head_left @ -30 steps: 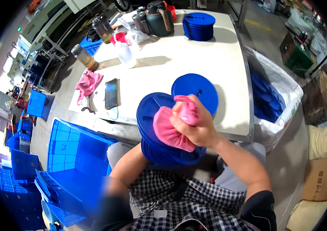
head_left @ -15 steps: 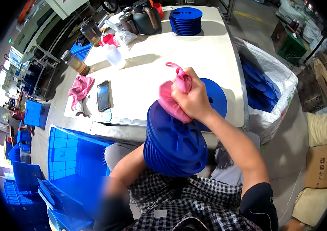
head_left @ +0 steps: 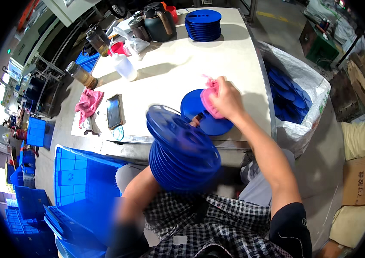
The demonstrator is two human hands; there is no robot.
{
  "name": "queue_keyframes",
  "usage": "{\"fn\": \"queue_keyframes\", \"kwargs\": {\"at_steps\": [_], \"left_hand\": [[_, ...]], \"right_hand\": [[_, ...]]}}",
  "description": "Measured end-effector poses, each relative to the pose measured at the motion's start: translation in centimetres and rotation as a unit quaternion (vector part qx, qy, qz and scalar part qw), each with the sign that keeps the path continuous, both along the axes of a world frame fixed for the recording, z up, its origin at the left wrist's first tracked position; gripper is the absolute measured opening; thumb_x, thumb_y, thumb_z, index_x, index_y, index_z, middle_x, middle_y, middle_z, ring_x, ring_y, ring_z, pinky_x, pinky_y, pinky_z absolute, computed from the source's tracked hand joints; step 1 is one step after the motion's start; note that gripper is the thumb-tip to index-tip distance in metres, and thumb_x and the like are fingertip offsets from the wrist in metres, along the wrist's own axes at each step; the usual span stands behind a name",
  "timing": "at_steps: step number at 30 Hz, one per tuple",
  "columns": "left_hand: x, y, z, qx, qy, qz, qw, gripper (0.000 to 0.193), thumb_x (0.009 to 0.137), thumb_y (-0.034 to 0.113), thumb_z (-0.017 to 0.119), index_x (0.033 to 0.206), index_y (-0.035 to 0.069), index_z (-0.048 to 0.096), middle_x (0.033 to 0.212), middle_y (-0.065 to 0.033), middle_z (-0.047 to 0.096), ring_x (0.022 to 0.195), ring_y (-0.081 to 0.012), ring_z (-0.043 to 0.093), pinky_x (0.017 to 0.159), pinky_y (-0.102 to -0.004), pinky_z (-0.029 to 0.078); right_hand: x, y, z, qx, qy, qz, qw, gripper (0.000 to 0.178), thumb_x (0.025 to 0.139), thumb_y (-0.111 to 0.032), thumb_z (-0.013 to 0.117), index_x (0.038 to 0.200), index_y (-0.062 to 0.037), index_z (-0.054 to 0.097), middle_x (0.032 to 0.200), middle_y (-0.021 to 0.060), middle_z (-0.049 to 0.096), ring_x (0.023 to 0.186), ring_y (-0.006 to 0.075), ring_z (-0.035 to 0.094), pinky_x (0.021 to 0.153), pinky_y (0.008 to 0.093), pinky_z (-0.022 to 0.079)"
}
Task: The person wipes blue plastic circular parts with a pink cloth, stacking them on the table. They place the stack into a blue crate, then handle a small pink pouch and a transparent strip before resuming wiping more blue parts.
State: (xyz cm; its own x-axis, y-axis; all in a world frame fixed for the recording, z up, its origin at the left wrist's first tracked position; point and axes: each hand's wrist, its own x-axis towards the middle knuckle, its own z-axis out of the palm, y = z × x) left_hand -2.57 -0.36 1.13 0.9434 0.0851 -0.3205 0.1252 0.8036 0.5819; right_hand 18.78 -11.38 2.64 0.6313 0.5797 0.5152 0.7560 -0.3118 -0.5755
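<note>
My right hand [head_left: 229,99] is closed on a bunched pink cloth [head_left: 210,101], held over a flat blue plastic disc [head_left: 193,101] on the near edge of the table. A tilted stack of blue plastic reel discs [head_left: 178,161] stands over my lap. My left forearm passes behind and beneath it. Only some fingertips of my left hand [head_left: 196,120] show, beside the hub of the top disc, seemingly gripping it; the rest is hidden by the stack. The top disc [head_left: 165,122] is tipped up and smeared by motion.
A pile of blue discs [head_left: 203,26] stands at the table's back, near a dark jug [head_left: 158,23]. A squeeze bottle [head_left: 125,66], phone [head_left: 114,112] and second pink cloth [head_left: 88,105] lie leftward. A blue crate [head_left: 73,172] is at left, a white sack of discs [head_left: 307,129] at right.
The pink cloth and my right hand have moved off the stack, to the right, over the disc on the table. The stack has shifted left, its top disc tipping up; my left fingertips now show.
</note>
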Motion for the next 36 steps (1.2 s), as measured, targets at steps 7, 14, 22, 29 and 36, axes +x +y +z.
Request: {"fn": "queue_keyframes", "kwargs": {"at_steps": [7, 14, 22, 29, 36], "left_hand": [[-0.3, -0.8, 1.0, 0.043, -0.02, 0.029, 0.998, 0.032, 0.099, 0.017, 0.07, 0.128, 0.007, 0.063, 0.117, -0.0089, 0.067, 0.107, -0.0204, 0.065, 0.094, -0.0351, 0.055], [-0.6, -0.4, 1.8, 0.05, -0.014, 0.029, 0.998, 0.032, 0.099, 0.017, 0.07, 0.128, 0.007, 0.063, 0.119, -0.0097, 0.066, 0.109, -0.0218, 0.065, 0.094, -0.0361, 0.055], [-0.2, -0.9, 1.8, 0.043, -0.012, 0.031, 0.999, 0.032, 0.099, 0.017, 0.07, 0.128, 0.007, 0.063, 0.121, -0.0106, 0.065, 0.111, -0.0234, 0.064, 0.095, -0.0373, 0.055], [-0.5, -0.8, 2.0, 0.059, -0.006, 0.033, 0.998, 0.031, 0.099, 0.017, 0.07, 0.128, 0.007, 0.062, 0.123, -0.0113, 0.064, 0.112, -0.0248, 0.063, 0.096, -0.0384, 0.055], [-1.2, -0.8, 2.4, 0.07, -0.005, 0.043, 0.997, 0.031, 0.099, 0.018, 0.07, 0.128, 0.008, 0.062, 0.124, -0.0121, 0.063, 0.114, -0.0262, 0.062, 0.096, -0.0394, 0.055]], "right_hand": [[-4.4, 1.1, 2.0, -0.02, -0.023, 0.24, 0.97, 0.025, 0.086, -0.02, 0.066, 0.105, -0.0062, 0.057, 0.095, 0.0248, 0.068, 0.09, 0.0421, 0.069, 0.076, 0.0483, 0.055], [0.5, 3.0, -0.3, -0.057, 0.022, 0.035, 0.998, 0.033, 0.093, -0.032, 0.067, 0.104, -0.0025, 0.058, 0.091, 0.0202, 0.072, 0.091, 0.0365, 0.071, 0.074, 0.0474, 0.059], [1.7, -4.1, 2.8, -0.203, 0.205, 0.046, 0.956, 0.035, 0.089, -0.031, 0.066, 0.113, -0.0062, 0.059, 0.096, 0.0256, 0.071, 0.083, 0.0388, 0.071, 0.074, 0.0459, 0.057], [-7.9, -4.6, -0.2, 0.011, -0.001, 0.181, 0.983, 0.035, 0.086, -0.032, 0.078, 0.105, -0.008, 0.061, 0.094, 0.0151, 0.065, 0.086, 0.0314, 0.067, 0.078, 0.0451, 0.056], [-5.9, -2.4, 0.4, 0.025, 0.078, 0.077, 0.994, 0.032, 0.086, -0.026, 0.075, 0.104, -0.006, 0.059, 0.09, 0.0156, 0.064, 0.087, 0.0325, 0.066, 0.076, 0.0425, 0.054]]}}
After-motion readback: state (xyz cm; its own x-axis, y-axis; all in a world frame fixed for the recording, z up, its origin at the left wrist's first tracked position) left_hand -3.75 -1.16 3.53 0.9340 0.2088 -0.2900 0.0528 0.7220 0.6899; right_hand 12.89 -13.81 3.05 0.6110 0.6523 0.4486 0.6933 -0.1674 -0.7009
